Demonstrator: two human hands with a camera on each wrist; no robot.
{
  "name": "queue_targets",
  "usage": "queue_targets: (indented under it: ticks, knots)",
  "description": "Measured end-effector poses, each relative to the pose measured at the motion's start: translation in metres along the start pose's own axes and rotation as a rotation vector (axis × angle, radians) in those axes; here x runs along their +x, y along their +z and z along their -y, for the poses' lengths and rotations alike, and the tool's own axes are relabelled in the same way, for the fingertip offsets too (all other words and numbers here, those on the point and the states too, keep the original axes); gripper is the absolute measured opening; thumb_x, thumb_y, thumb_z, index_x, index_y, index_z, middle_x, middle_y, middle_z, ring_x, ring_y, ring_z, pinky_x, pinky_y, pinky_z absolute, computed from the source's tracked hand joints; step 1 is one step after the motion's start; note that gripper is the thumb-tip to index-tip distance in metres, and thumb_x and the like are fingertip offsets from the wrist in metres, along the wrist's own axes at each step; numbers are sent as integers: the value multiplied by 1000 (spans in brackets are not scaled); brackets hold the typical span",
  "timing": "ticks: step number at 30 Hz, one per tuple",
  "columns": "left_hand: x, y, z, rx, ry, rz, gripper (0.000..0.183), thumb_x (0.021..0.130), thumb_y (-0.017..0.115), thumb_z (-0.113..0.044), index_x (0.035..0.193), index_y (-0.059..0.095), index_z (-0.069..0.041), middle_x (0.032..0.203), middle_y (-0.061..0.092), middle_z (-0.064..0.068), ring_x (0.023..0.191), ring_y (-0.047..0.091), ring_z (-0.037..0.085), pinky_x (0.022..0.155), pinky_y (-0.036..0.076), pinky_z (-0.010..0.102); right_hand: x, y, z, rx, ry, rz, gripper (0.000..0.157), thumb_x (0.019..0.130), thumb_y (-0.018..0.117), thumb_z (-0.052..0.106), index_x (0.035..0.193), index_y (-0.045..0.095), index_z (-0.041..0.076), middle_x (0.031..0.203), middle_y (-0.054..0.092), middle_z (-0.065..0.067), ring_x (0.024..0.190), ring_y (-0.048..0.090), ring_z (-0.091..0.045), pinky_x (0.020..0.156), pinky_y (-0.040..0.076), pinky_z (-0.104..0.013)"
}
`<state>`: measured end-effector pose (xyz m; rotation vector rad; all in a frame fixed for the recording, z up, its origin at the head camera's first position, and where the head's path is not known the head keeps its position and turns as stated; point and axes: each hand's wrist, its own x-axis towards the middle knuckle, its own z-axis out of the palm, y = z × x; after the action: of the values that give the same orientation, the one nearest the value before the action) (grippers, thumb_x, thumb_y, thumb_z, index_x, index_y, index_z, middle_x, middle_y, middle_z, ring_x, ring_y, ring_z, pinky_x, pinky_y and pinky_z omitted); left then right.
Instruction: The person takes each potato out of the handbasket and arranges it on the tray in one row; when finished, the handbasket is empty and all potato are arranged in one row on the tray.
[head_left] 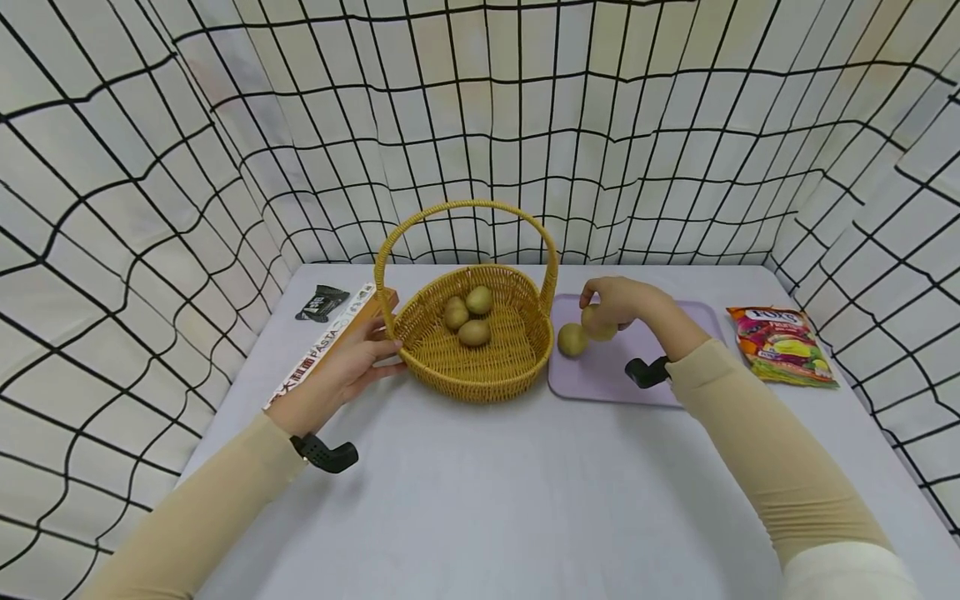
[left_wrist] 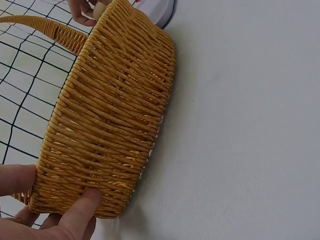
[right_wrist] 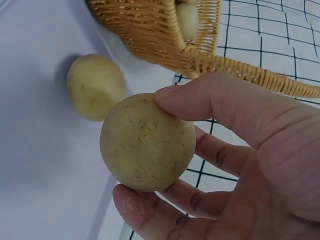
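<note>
In the head view my left hand (head_left: pixel 367 358) grips the left end of a yellow wicker basket (head_left: pixel 480 390), near the foot of its tall handle. In the left wrist view, one finger meets the basket's rim and another digit presses on its woven wall (left_wrist: pixel 110 120). Three potatoes (head_left: pixel 474 333) lie inside on the left. My right hand (head_left: pixel 626 302) pinches a round potato (right_wrist: pixel 147 142) between thumb and fingers, over the left part of a lilac tray (head_left: pixel 600 387). Another potato (head_left: pixel 572 339) rests on the tray, beside the held one.
Left of the basket lie a pasta box (head_left: pixel 326 346), partly under my left hand, and a small black packet (head_left: pixel 322 303). A red and green sweets bag (head_left: pixel 782 346) lies right of the tray. White walls with black netting (head_left: pixel 487 108) enclose the table.
</note>
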<state>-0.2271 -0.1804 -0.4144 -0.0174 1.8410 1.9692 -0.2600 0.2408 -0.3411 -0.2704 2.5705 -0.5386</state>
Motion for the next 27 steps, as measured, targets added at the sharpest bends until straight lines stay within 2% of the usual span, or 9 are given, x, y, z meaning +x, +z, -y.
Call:
queue_targets:
  ticks: [2, 9, 18, 27]
  knots:
    - [-1, 0, 0, 1, -3, -3, 72, 105, 45, 5, 165, 8, -7, 164, 23, 26, 150, 32, 43, 120, 41, 55, 1, 1, -4, 14, 8, 1, 44, 86, 62, 17, 128, 57, 6, 122, 58, -19, 91, 59, -24, 69, 57, -31]
    - [-1, 1, -2, 0, -2, -4, 72, 105, 47, 4, 166, 10, -9, 165, 23, 24, 150, 33, 43, 120, 42, 54, 4, 5, -19, 49, 40, 10, 42, 88, 65, 17, 127, 56, 5, 123, 56, -19, 96, 58, -26, 74, 59, -35]
    - [0, 0, -1, 10, -4, 0, 70, 106, 45, 3, 165, 10, -8, 164, 22, 25, 149, 33, 43, 121, 40, 55, 16, 17, -41, 117, 71, 28, 47, 88, 67, 16, 130, 53, 1, 125, 54, -22, 98, 58, -27, 76, 60, -36]
    - [0, -1, 1, 15, -3, -10, 69, 106, 44, 3, 165, 11, -8, 164, 23, 25, 148, 33, 43, 120, 41, 55, 25, 27, -47, 164, 78, 45, 50, 88, 68, 18, 131, 52, -1, 122, 55, -21, 96, 59, -24, 78, 63, -36]
